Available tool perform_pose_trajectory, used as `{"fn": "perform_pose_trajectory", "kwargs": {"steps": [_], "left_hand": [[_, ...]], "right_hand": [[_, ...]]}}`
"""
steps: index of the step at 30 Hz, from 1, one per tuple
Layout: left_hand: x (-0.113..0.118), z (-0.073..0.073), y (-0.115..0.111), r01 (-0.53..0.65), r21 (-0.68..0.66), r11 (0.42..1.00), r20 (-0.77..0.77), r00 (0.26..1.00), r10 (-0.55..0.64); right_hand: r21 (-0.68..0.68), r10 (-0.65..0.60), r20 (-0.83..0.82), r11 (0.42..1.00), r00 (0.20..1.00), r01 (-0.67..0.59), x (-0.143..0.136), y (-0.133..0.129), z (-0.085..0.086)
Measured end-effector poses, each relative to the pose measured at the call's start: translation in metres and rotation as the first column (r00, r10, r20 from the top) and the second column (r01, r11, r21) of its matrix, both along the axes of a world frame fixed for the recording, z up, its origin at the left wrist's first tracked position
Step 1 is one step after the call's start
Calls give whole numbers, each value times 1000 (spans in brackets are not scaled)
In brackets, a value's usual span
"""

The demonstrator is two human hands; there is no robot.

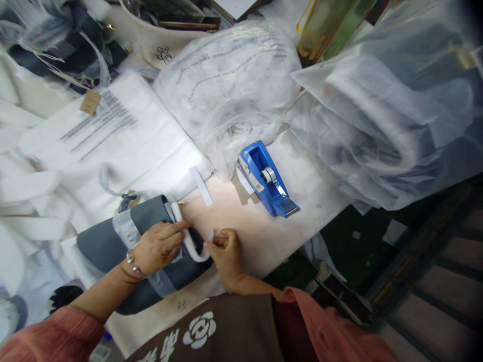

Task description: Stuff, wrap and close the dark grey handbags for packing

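Observation:
A dark blue-grey bag (pixel 109 241) lies on its side at the worktable's near edge, with pale grey wrapping bands (pixel 126 227) around it. A white padding strip (pixel 190 246) curves along its right end. My left hand (pixel 160 244), a beaded bracelet at its wrist, lies over the bag, with its fingers together and the tips pressing on the strip. My right hand (pixel 227 254) is closed in a pinch beside the strip's right end. Between its thumb and finger shows a small whitish piece, too small to name surely. Beyond the hands stands a blue tape dispenser (pixel 258 173).
A white paper slip (pixel 201 187) lies left of the dispenser. Printed plastic bags (pixel 226 75) fill the back, and a large clear bag (pixel 377 110) stands at right. White wrapped padding (pixel 124 125) covers the left. A cream tub (pixel 151 40) stands behind.

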State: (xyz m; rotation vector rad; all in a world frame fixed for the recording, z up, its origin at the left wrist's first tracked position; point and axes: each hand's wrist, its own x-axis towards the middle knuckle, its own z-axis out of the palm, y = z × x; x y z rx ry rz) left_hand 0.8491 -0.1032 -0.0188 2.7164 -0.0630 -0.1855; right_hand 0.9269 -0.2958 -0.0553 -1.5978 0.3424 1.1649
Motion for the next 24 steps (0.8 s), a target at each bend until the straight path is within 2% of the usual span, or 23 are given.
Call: {"fn": "perform_pose_trajectory", "kwargs": {"steps": [2, 3, 5, 8, 11, 13, 15, 17, 18, 22, 24], "left_hand": [[0, -1, 0, -8, -2, 1000, -7, 1000, 8], [-1, -1, 1, -3, -4, 1000, -4, 1000, 3], [-2, -4, 2, 13, -12, 1000, 19, 1000, -13], [-3, -7, 3, 23, -13, 1000, 64, 998, -22], [-3, -9, 1, 30, -8, 1000, 87, 996, -30], [-2, -8, 0, 25, -3, 1000, 95, 995, -25], [-3, -6, 0, 23, 7, 1000, 98, 995, -23], [-4, -6, 0, 28, 22, 999, 94, 995, -30], [-4, -7, 0, 32, 30, 999, 94, 995, -34], [1, -10, -1, 49, 59, 997, 81, 995, -54], [5, -3, -3, 60, 62, 996, 7, 998, -61]], "right_hand": [[-49, -86, -155, 996, 984, 80, -5, -1, 1], [-57, -78, -203, 996, 976, 68, -7, -2, 1], [-29, 16, -210, 999, 978, -22, -9, -3, 0], [27, 186, -60, 982, 981, -184, -9, -1, -2], [-2, 333, 88, 942, 939, -334, -2, 5, -4], [-45, 458, 227, 886, 859, -461, 6, 9, -4], [-94, 565, 395, 809, 724, -580, 14, 13, -4], [-136, 614, 491, 755, 618, -641, 20, 15, -7], [-144, 622, 499, 747, 604, -650, 22, 16, -8], [-86, 637, 449, 729, 627, -679, 24, 21, -14], [-110, 662, 484, 695, 573, -711, 25, 23, -14]]}}
